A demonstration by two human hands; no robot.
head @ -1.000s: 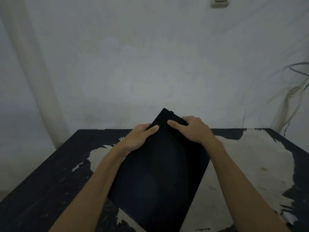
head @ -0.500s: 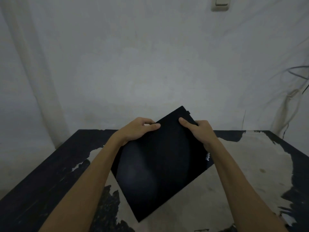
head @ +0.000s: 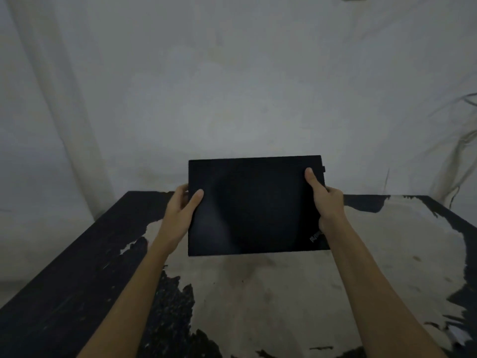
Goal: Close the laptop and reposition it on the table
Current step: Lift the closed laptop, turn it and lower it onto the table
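The worn black table with peeling paint lies nearest. Above it, the left hand and right hand clamp the 2 short edges of the closed, flat black laptop, thumbs on the lid, probably keeping it level for setting down. No containers are visible.

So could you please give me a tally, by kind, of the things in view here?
Closed black rectangular laptop, held by both hands: 1
Bare hands: 2 (left hand, right hand)
Worn black table with peeled pale patches: 1
Total: 4
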